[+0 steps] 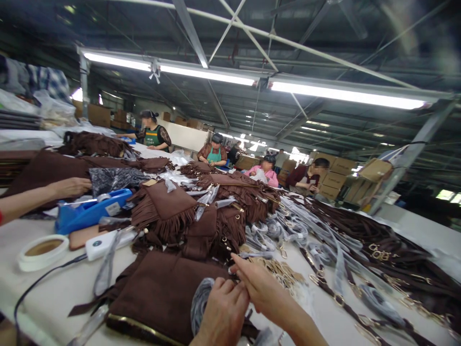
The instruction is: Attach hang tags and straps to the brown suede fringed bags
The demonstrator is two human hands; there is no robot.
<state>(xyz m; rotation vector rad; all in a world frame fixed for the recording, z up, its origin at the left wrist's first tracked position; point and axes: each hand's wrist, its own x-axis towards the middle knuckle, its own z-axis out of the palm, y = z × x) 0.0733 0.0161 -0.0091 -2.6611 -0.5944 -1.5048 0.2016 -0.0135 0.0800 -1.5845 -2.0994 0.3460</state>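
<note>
My left hand (225, 310) is closed, its fingers curled, around a coiled strap wrapped in greyish plastic (201, 300) that sticks out on its left side. Against those fingers rests my right hand (264, 288), its fingers stretched out; its thumb is hidden. Below and left of both hands lies a dark brown bag (154, 288) with a gold-coloured edge. Just beyond are brown fringed bags (163, 204) in a heap. Brown paper tags with strings (277, 269) lie right of my right hand.
At left, a co-worker's hand (72, 187) reaches past a blue tape dispenser (93, 209). A tape roll (43, 252) and a white corded device (108, 242) sit nearby. Plastic-wrapped straps (334, 250) and dark straps with gold clasps (382, 254) cover the right. Several people work beyond.
</note>
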